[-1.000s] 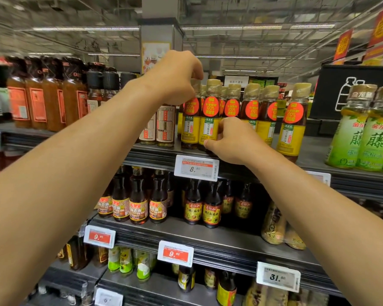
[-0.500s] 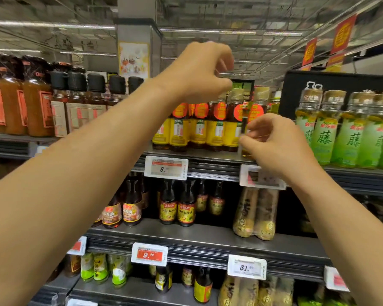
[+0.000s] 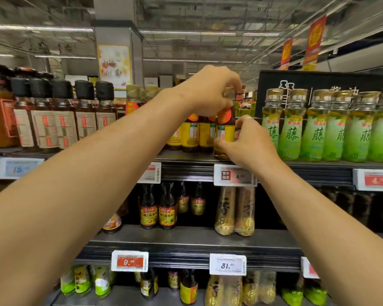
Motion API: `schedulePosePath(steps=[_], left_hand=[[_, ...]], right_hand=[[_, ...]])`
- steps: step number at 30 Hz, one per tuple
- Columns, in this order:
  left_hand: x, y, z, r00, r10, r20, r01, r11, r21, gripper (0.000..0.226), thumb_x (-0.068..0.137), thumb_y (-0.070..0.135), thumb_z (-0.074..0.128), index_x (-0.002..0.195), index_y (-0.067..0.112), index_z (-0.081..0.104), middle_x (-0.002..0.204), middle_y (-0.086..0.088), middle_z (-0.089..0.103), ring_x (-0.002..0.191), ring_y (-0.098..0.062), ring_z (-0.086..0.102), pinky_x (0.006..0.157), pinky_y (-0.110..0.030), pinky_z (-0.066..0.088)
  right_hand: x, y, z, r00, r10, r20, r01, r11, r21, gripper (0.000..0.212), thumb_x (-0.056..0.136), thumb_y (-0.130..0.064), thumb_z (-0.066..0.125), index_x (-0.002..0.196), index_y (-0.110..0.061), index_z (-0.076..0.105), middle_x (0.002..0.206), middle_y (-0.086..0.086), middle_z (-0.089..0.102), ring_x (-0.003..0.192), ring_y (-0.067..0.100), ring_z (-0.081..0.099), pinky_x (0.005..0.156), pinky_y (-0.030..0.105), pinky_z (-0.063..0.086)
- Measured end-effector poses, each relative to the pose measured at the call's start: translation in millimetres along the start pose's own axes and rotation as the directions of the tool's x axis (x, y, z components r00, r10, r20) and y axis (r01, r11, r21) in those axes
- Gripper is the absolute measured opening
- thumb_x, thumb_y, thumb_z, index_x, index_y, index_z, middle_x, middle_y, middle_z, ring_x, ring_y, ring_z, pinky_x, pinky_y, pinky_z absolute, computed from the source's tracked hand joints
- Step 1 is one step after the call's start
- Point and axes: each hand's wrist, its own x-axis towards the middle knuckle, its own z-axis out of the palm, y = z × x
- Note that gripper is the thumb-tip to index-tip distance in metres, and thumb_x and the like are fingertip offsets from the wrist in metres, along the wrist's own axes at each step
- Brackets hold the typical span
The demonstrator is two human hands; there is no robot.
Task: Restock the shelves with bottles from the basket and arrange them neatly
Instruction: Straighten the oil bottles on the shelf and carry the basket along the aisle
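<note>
Standing bottle (image 3: 225, 131) between both hands

Looked from head height straight at the top shelf (image 3: 318, 165), close, at arm's reach, with lower tiers beneath.

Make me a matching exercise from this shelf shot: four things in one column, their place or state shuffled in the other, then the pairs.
Things
1. left hand
2. right hand
3. green bottles
4. 31 tag

Places or states
A. standing in a row right of the held bottle
B. on the edge of a lower shelf
C. gripping the held bottle's cap
D. holding the held bottle low on its body

Pairs: 1-C, 2-D, 3-A, 4-B
</note>
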Motion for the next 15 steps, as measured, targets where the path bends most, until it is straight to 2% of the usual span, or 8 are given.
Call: schedulePosePath(steps=[4, 8, 10, 12, 15], left_hand=[[-8.8, -7.8, -10.0, 1.000, -0.011, 0.009, 0.011, 1.000, 0.008, 0.043, 0.094, 0.027, 0.070, 0.136, 0.028, 0.061, 0.137, 0.001, 0.059, 0.120, -0.019, 0.056, 0.088, -0.025, 0.040], [-26.3, -21.5, -21.8, 0.999, -0.035, -0.026, 0.035, 0.999, 0.010, 0.046, 0.092, 0.035, 0.069, 0.137, 0.025, 0.060, 0.136, 0.003, 0.062, 0.122, -0.016, 0.057, 0.091, -0.025, 0.040], [-35.1, -30.0, -29.4, 0.997, -0.066, -0.048, 0.068, 0.997, 0.024, 0.047, 0.092, 0.039, 0.068, 0.136, 0.023, 0.061, 0.134, 0.003, 0.064, 0.123, -0.016, 0.057, 0.093, -0.026, 0.042], [-43.7, -38.8, -38.0, 0.991, -0.104, -0.083, 0.107, 0.994, 0.033, 0.046, 0.092, 0.042, 0.066, 0.134, 0.022, 0.062, 0.134, 0.003, 0.064, 0.124, -0.016, 0.056, 0.094, -0.025, 0.042], [-56.9, -54.5, -51.7, 0.975, -0.180, -0.133, 0.191, 0.979, 0.073, 0.042, 0.093, 0.040, 0.063, 0.130, 0.021, 0.063, 0.133, 0.001, 0.064, 0.126, -0.020, 0.055, 0.095, -0.029, 0.042]], right_hand=[[0.4, -7.8, 5.4, 0.999, -0.016, 0.040, 0.016, 1.000, 0.010, 0.042, 0.078, -0.045, 0.084, 0.104, -0.026, 0.057, 0.087, -0.012, 0.065, 0.078, 0.003, 0.060, 0.058, 0.020, 0.039], [-2.9, -22.0, 16.6, 0.997, -0.046, 0.068, 0.043, 0.998, 0.039, 0.047, 0.078, -0.047, 0.084, 0.110, -0.024, 0.058, 0.088, -0.011, 0.065, 0.085, 0.011, 0.063, 0.066, 0.025, 0.044], [-3.0, -29.7, 23.2, 0.995, -0.062, 0.082, 0.058, 0.997, 0.046, 0.050, 0.078, -0.047, 0.084, 0.113, -0.022, 0.058, 0.087, -0.011, 0.063, 0.088, 0.014, 0.063, 0.060, 0.022, 0.041], [-2.9, -37.0, 29.2, 0.993, -0.078, 0.094, 0.073, 0.996, 0.052, 0.059, 0.078, -0.049, 0.083, 0.123, -0.021, 0.058, 0.094, -0.009, 0.063, 0.091, 0.015, 0.060, 0.061, 0.022, 0.039], [-2.5, -45.3, 38.4, 0.990, -0.097, 0.102, 0.089, 0.993, 0.074, 0.069, 0.079, -0.049, 0.083, 0.134, -0.019, 0.055, 0.109, -0.004, 0.066, 0.096, 0.015, 0.059, 0.074, 0.027, 0.041]])
